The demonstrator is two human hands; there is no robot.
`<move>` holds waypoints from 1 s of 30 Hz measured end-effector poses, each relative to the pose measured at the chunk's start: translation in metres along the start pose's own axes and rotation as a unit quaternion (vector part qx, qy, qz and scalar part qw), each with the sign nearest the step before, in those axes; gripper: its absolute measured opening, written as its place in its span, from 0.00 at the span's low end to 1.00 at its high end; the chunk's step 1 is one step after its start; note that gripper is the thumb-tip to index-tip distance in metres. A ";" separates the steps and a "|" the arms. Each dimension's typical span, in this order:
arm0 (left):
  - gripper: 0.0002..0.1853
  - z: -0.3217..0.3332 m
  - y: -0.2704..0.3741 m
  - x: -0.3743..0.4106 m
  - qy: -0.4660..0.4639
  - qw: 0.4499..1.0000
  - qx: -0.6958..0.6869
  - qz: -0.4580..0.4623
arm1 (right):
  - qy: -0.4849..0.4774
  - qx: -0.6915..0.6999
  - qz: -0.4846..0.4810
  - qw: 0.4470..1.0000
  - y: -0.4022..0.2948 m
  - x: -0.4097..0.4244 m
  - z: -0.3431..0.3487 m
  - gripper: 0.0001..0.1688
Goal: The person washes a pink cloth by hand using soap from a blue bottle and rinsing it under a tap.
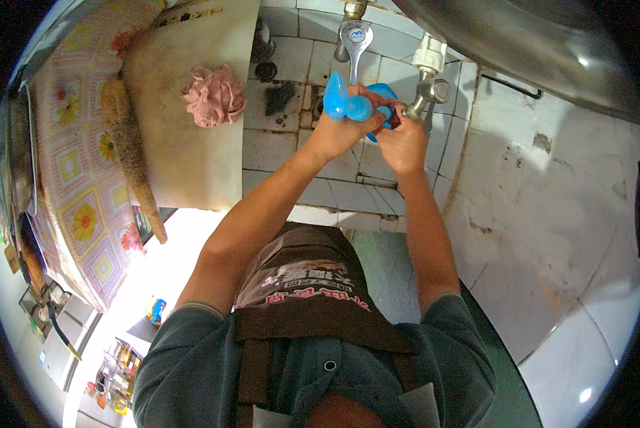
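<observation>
Both hands are together over a tiled sink basin, below the metal lever tap. They hold a blue plastic object with rounded, bulb-like ends; its exact kind cannot be told. My left hand wraps around it from the left, fingers curled. From the other side, my right hand grips it, close to the metal spout of a second tap. A wider blue part shows behind the fingers. The hands and fingers hide its middle.
A crumpled pink cloth lies on the pale counter slab left of the basin. Beyond it are a loofah-like brown object and a flower-patterned cover. A large metal vessel overhangs the upper right, above the tiled surface.
</observation>
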State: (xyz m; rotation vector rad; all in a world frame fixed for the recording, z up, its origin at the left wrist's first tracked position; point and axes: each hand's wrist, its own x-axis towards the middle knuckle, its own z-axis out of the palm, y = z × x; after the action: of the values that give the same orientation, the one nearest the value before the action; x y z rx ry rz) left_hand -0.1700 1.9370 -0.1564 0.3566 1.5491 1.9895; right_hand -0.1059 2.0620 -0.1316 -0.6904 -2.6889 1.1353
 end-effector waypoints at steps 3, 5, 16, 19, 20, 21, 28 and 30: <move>0.12 0.007 0.028 -0.001 -0.015 1.000 -0.019 -0.002 | 0.014 0.010 0.018 1.000 -0.007 -0.001 -0.014 0.17; 0.13 0.013 0.038 -0.002 -0.016 0.999 -0.035 0.017 | 0.019 -0.014 0.006 1.000 -0.012 -0.001 -0.023 0.16; 0.12 0.028 0.031 -0.013 0.041 0.999 0.019 0.016 | -0.018 -0.024 -0.015 0.999 -0.003 0.001 -0.036 0.18; 0.12 0.034 0.038 -0.021 0.064 0.997 0.023 0.031 | -0.034 -0.027 -0.011 0.999 -0.009 0.001 -0.041 0.18; 0.13 0.036 0.043 -0.023 0.070 0.997 0.027 0.031 | -0.038 -0.026 -0.010 0.999 -0.011 0.002 -0.042 0.18; 0.13 0.038 0.047 -0.023 0.076 0.996 0.022 0.045 | -0.044 -0.012 -0.014 0.999 -0.014 0.004 -0.045 0.18; 0.14 0.046 0.062 -0.028 0.121 0.987 0.061 0.085 | -0.066 0.030 -0.020 0.997 -0.030 0.007 -0.059 0.17; 0.14 0.044 0.062 -0.027 0.117 0.987 0.077 0.082 | -0.080 0.019 -0.016 0.996 -0.035 0.006 -0.063 0.18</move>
State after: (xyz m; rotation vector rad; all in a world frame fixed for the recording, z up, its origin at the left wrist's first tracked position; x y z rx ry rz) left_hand -0.1420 1.9458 -0.0815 0.3321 1.8819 2.1031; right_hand -0.1044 2.0842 -0.0626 -0.5719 -2.7889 1.2834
